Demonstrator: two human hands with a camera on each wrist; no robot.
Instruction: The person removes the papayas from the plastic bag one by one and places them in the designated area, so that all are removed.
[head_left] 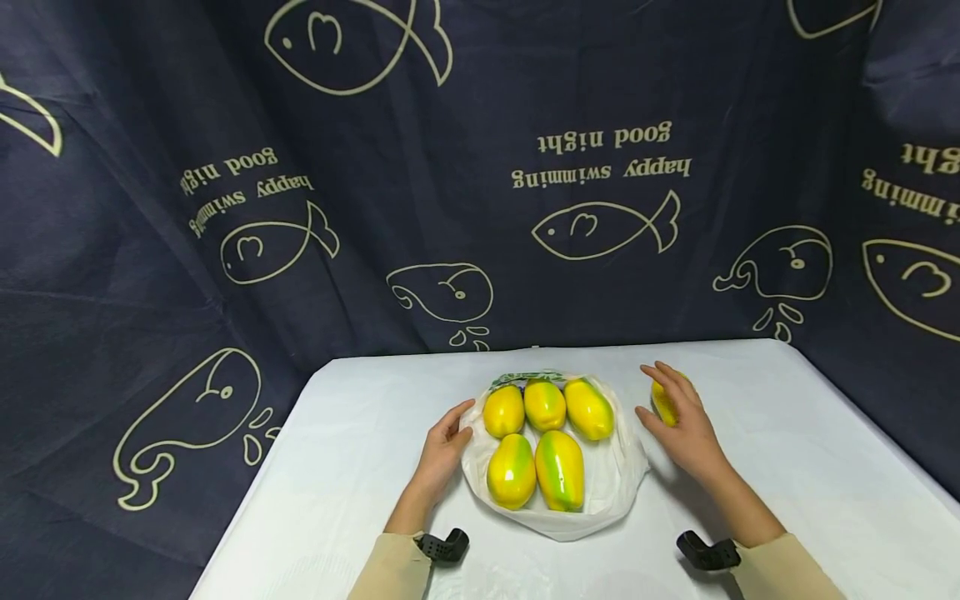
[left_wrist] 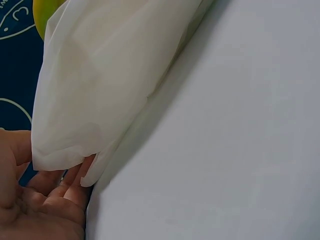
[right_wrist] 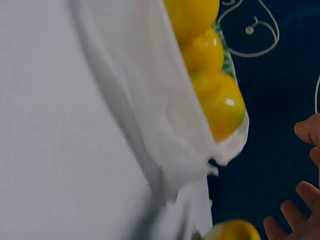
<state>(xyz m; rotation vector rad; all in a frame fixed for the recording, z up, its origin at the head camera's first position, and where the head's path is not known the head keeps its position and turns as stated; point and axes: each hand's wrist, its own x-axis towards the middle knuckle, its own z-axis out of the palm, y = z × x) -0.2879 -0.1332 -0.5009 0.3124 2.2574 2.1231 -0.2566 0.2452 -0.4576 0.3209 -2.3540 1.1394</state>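
Note:
A white plastic bag (head_left: 617,477) lies spread open on the table, with several yellow-green mangoes (head_left: 559,471) inside in two rows. At its left side my left hand (head_left: 441,454) holds the rim, the bag's edge passing between thumb and fingers in the left wrist view. Some left fingertips are hidden behind the plastic (left_wrist: 100,90). To the right of the bag, my right hand (head_left: 686,429) hovers with fingers spread, partly covering a single mango (head_left: 662,405). In the right wrist view that mango (right_wrist: 232,231) shows at the bottom edge, apart from the visible fingers.
A white cloth covers the table (head_left: 330,467). Behind it hangs a dark blue curtain (head_left: 450,192) with fish and whale outlines. Black bands with cameras (head_left: 444,547) sit on both wrists, over beige sleeves (head_left: 393,568).

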